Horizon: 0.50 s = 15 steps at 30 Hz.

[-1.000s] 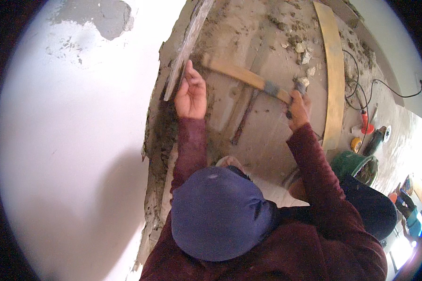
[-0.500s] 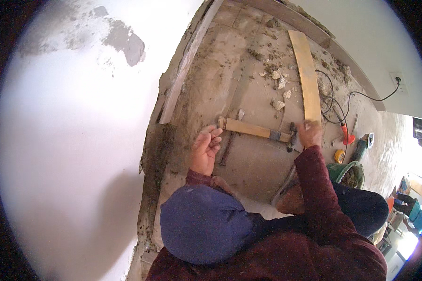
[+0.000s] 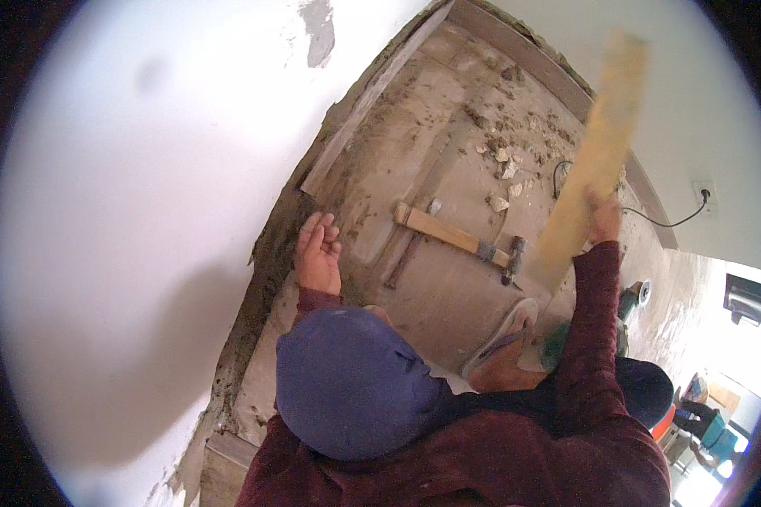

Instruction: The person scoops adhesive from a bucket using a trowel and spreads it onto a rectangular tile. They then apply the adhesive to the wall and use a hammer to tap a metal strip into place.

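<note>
A bare, dusty grey concrete floor (image 3: pixel 448 279) runs along the foot of a white plastered wall (image 3: pixel 161 211), whose lower edge is broken and crusted with mortar; a second white wall closes the far end, and a black cable (image 3: pixel 651 218) leads to a socket there. The person crouches over the floor, a dark blue cap (image 3: pixel 351 384) below the camera. The right hand (image 3: pixel 604 218) is closed around the lower part of a long, pale yellow wooden plank (image 3: pixel 596 160), which stands lifted off the floor and tilted up toward the far wall, blurred by motion. The left hand (image 3: pixel 317 253) is empty, fingers loosely spread, palm showing, held just above the floor near the broken wall edge. Between the hands a hammer with a pale wooden handle and dark steel head (image 3: pixel 461 238) lies flat on the floor, a thin dark metal rod (image 3: pixel 410 245) beside it, and pale lumps of broken plaster rubble (image 3: pixel 503 173) lie scattered toward the far wall. A sandalled foot (image 3: pixel 503 334) rests near the hammer head. To handle the plank well, it seems wise to bring the free left hand onto it, since a one-handed grip low down leaves the long upper end free to swing; keeping it clear of the cable and setting it down on rubble-free floor would let it lie flat.
</note>
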Tool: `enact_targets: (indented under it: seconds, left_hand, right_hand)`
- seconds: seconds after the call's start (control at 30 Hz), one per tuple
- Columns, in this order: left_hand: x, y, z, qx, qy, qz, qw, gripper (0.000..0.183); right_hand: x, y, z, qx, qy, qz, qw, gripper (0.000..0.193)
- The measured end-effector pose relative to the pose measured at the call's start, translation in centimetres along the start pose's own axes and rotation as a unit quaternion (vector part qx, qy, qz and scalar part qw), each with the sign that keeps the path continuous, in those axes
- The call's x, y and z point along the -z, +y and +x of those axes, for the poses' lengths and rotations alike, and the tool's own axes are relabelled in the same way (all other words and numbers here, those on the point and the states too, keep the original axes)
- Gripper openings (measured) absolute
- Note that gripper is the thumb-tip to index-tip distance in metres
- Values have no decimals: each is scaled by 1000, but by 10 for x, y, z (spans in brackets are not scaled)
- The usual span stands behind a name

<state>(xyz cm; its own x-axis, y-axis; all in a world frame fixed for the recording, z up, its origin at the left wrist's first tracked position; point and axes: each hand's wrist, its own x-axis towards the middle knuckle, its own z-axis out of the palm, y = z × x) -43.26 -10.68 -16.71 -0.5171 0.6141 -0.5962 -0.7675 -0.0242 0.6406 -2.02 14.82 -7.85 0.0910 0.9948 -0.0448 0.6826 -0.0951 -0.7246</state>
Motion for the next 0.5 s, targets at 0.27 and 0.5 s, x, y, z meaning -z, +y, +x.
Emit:
enact_targets:
  seconds: [0.27,0.5]
  left_hand:
    - [-7,-7,7,-7,26,11,1000,33]
    - [10,-27,-2,15,-9,3,1000,31]
  right_hand:
    - [-60,-215,-41,302,-97,89,944,17]
    - [-196,-235,-69,319,-140,191,918,20]
